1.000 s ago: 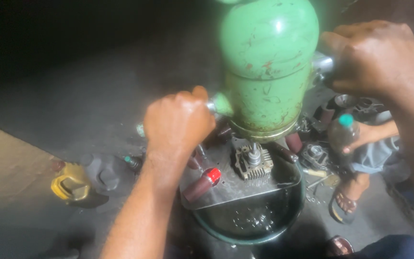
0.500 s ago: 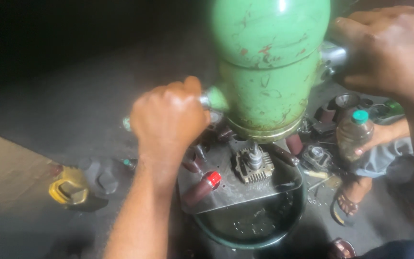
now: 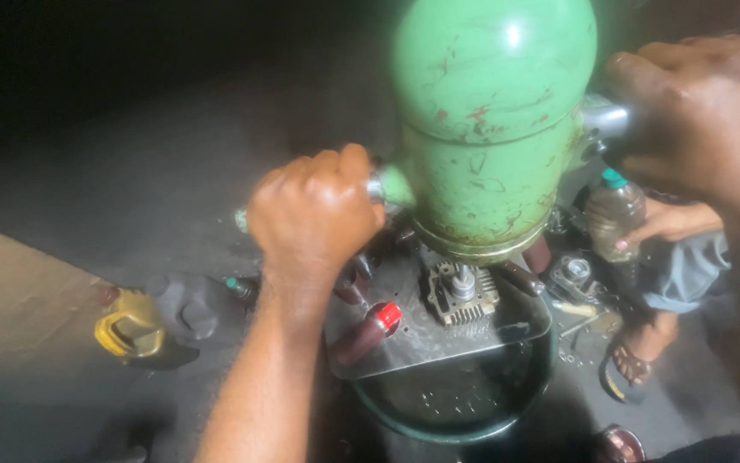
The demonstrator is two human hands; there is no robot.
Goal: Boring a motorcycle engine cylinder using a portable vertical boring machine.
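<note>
A scuffed green metal machine body (image 3: 494, 120) fills the upper middle of the head view. My left hand (image 3: 314, 214) is closed around a metal handle sticking out of its left side. My right hand (image 3: 704, 111) grips a shiny metal handle (image 3: 605, 120) on its right side. Below the green body, a finned metal engine part (image 3: 457, 293) rests on a metal plate (image 3: 421, 339) laid over a dark round basin (image 3: 455, 411). A tool with a red cap (image 3: 368, 330) lies on the plate.
Another person sits at the right: a hand (image 3: 665, 225) holds a green-capped plastic bottle (image 3: 614, 213), a foot in a sandal (image 3: 631, 369) is below. A yellow jug (image 3: 130, 326) and a dark container (image 3: 190, 309) stand on the dark floor at left. Small metal parts (image 3: 571, 274) lie by the basin.
The green body has grown larger in view and shifted right as the camera drew nearer. Both hands keep their grip on the side handles. The other person's bottle has moved slightly.
</note>
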